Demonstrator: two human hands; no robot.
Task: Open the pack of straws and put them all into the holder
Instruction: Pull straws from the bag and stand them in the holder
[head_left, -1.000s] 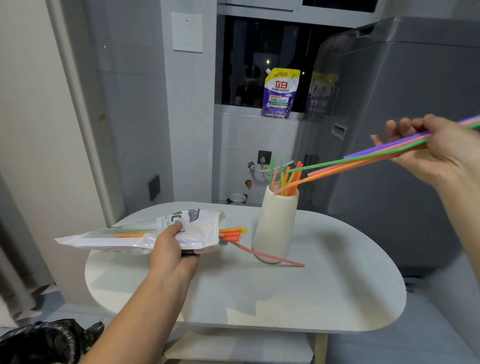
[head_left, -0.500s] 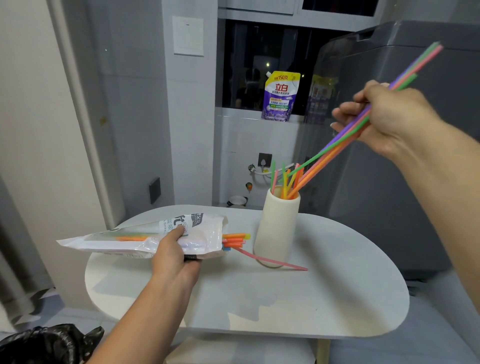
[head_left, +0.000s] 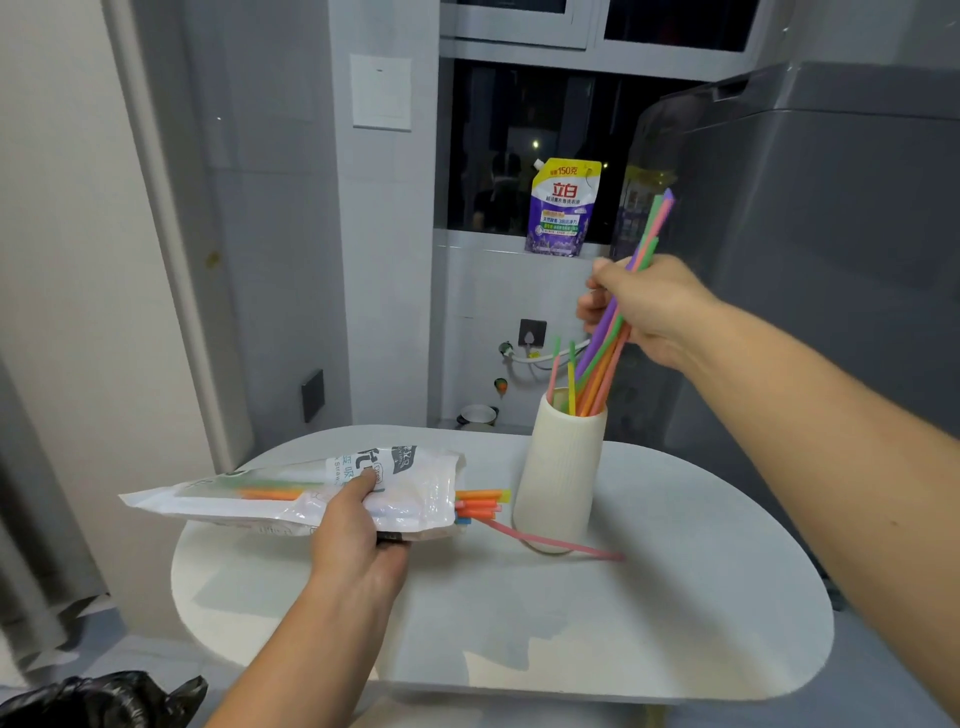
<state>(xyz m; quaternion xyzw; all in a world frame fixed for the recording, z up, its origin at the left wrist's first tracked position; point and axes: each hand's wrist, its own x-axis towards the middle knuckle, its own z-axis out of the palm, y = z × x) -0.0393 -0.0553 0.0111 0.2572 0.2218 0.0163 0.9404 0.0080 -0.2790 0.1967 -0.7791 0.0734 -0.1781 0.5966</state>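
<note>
My left hand (head_left: 358, 535) grips the white straw pack (head_left: 291, 493) above the table's left side; orange, blue and green straw ends (head_left: 480, 504) stick out of its open right end. My right hand (head_left: 649, 306) holds a bundle of coloured straws (head_left: 602, 358) steeply upright, their lower ends inside the cream ribbed holder (head_left: 561, 473). A few more straws stand in the holder. One pink straw (head_left: 556, 543) lies on the table in front of the holder's base.
The round white table (head_left: 675, 597) carries the holder. A grey appliance (head_left: 831, 260) stands close behind on the right. A purple detergent pouch (head_left: 563, 208) sits on the window ledge. A black rubbish bag (head_left: 98, 701) lies on the floor at the lower left.
My right hand swung the straw bundle from almost level to steeply upright and moved left and down toward the holder, pushing the ends in. The left hand kept holding the pack still.
</note>
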